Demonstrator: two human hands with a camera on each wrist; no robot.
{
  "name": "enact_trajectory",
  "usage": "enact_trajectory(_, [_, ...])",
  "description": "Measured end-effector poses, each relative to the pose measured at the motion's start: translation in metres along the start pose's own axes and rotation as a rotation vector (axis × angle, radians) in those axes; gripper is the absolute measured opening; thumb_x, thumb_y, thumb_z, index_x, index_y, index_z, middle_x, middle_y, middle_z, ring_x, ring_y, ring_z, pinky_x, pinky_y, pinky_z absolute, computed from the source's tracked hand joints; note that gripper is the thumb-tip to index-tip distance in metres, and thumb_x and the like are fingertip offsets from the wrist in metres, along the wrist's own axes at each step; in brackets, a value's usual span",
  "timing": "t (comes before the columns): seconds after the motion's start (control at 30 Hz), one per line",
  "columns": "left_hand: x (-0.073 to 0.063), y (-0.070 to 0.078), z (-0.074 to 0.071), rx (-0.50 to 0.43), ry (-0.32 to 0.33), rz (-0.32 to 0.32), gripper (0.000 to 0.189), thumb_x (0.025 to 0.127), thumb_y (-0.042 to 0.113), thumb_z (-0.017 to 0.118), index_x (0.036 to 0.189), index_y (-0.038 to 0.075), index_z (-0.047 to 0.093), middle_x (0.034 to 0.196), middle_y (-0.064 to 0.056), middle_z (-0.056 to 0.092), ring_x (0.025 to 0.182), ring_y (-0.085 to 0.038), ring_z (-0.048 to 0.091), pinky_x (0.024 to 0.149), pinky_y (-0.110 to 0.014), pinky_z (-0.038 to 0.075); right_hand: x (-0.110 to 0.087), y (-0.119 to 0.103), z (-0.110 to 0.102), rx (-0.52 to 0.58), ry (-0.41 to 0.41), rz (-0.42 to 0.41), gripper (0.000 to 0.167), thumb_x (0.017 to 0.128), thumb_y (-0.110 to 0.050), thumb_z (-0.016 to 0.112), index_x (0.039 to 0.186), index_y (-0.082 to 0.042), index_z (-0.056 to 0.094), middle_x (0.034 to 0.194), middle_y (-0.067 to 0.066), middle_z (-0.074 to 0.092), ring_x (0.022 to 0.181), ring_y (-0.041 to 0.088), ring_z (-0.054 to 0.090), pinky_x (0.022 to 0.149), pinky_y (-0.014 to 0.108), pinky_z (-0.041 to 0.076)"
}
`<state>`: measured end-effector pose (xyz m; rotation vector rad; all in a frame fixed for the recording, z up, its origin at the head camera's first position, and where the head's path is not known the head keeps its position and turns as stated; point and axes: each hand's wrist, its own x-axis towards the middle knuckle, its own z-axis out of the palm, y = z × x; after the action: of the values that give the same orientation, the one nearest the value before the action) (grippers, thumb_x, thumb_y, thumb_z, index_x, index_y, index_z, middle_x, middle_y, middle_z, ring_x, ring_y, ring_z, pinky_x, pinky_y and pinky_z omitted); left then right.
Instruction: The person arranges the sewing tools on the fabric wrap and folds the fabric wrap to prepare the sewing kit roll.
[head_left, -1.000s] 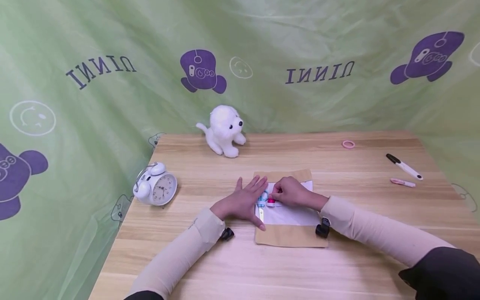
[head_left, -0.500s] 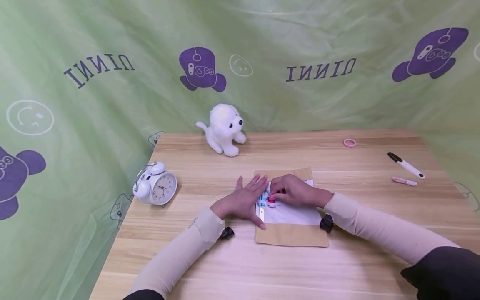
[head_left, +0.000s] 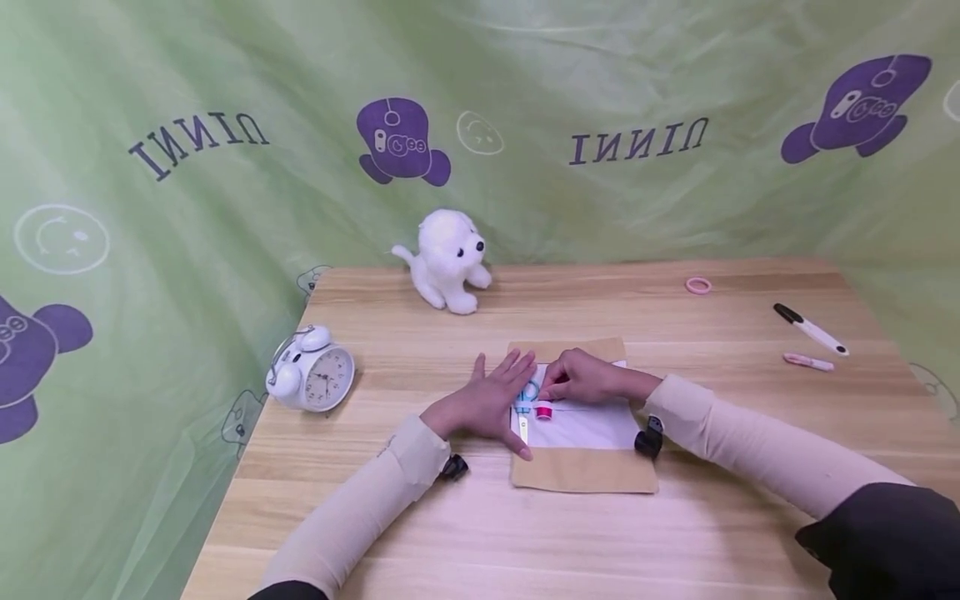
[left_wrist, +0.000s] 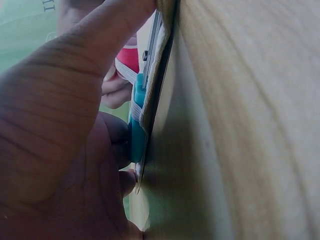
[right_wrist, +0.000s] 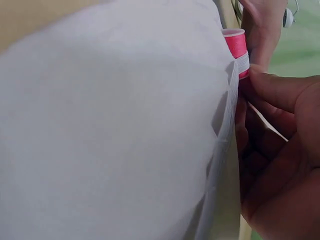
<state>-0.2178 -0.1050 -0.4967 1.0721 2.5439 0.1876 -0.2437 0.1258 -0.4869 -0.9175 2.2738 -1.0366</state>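
Note:
A tan fabric organizer with a white lining lies unfolded on the table. My left hand rests with spread fingers along its left edge, beside small scissors with blue handles. A white elastic band crosses the scissors and a red spool of thread to their right. My right hand has curled fingers at the spool's far end; its thumb touches that end, just beyond the elastic. The spool's near end sticks out of the band.
A white alarm clock stands at the left, and a white plush dog sits at the back. Toward the right lie a pink ring, a black-and-white pen-like tool and a small pink-and-white stick. A green curtain hangs behind.
The red spool has slid toward me through the elastic, so more of it shows on the near side. My right fingers shifted slightly with it; the left hand stays put.

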Motion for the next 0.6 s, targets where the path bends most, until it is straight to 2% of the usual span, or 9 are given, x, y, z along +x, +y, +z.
enact_trajectory(0.13, [-0.002, -0.002, 0.003, 0.009, -0.011, -0.014, 0.141, 0.063, 0.084, 0.071, 0.162, 0.013, 0.000, 0.171, 0.000, -0.011, 0.158, -0.025, -0.013, 0.118, -0.075, 0.001, 0.001, -0.001, 0.004, 0.002, 0.025, -0.002, 0.010, 0.092, -0.016, 0.071, 0.089, -0.012, 0.079, 0.077, -0.003, 0.074, 0.071, 0.001, 0.058, 0.069, 0.018, 0.047])
enact_trajectory(0.27, [-0.005, -0.002, 0.004, -0.012, -0.003, -0.020, 0.141, 0.063, 0.083, 0.072, 0.162, 0.014, 0.001, 0.171, -0.001, -0.009, 0.159, -0.026, -0.011, 0.118, -0.074, 0.001, -0.006, -0.008, -0.007, -0.019, 0.114, 0.013, 0.017, 0.096, -0.020, 0.068, 0.105, -0.009, 0.078, 0.083, 0.001, 0.076, 0.070, 0.006, 0.062, 0.066, 0.020, 0.050])
enact_trajectory(0.33, [-0.007, -0.001, 0.005, -0.017, 0.001, -0.019, 0.140, 0.063, 0.083, 0.072, 0.163, 0.014, 0.002, 0.171, -0.001, -0.008, 0.159, -0.026, -0.010, 0.118, -0.075, 0.002, -0.017, -0.010, -0.027, -0.057, 0.197, 0.012, 0.021, 0.097, -0.018, 0.066, 0.111, -0.006, 0.075, 0.087, 0.008, 0.076, 0.071, 0.012, 0.067, 0.065, 0.021, 0.052])
enact_trajectory(0.43, [-0.007, -0.001, 0.006, 0.000, 0.004, -0.022, 0.140, 0.063, 0.083, 0.072, 0.163, 0.013, 0.002, 0.171, -0.001, -0.009, 0.159, -0.026, -0.010, 0.118, -0.074, 0.003, -0.046, -0.005, -0.070, -0.135, 0.331, 0.042, 0.023, 0.098, -0.012, 0.063, 0.115, 0.000, 0.072, 0.098, 0.019, 0.076, 0.075, 0.022, 0.072, 0.063, 0.024, 0.056])
enact_trajectory(0.53, [-0.005, -0.001, 0.006, 0.009, 0.005, -0.030, 0.140, 0.063, 0.083, 0.071, 0.163, 0.015, 0.001, 0.171, 0.000, -0.010, 0.159, -0.024, -0.012, 0.119, -0.073, 0.003, -0.088, 0.012, -0.119, -0.282, 0.427, 0.149, 0.023, 0.098, -0.009, 0.062, 0.116, 0.003, 0.070, 0.100, 0.024, 0.074, 0.077, 0.027, 0.073, 0.061, 0.025, 0.056])
enact_trajectory(0.6, [-0.004, -0.001, 0.007, 0.007, 0.005, -0.026, 0.139, 0.063, 0.084, 0.071, 0.163, 0.016, 0.000, 0.171, 0.001, -0.011, 0.158, -0.023, -0.013, 0.119, -0.073, 0.003, -0.120, 0.031, -0.148, -0.403, 0.465, 0.233, 0.025, 0.097, -0.007, 0.061, 0.116, 0.007, 0.068, 0.102, 0.029, 0.072, 0.080, 0.033, 0.072, 0.062, 0.033, 0.057])
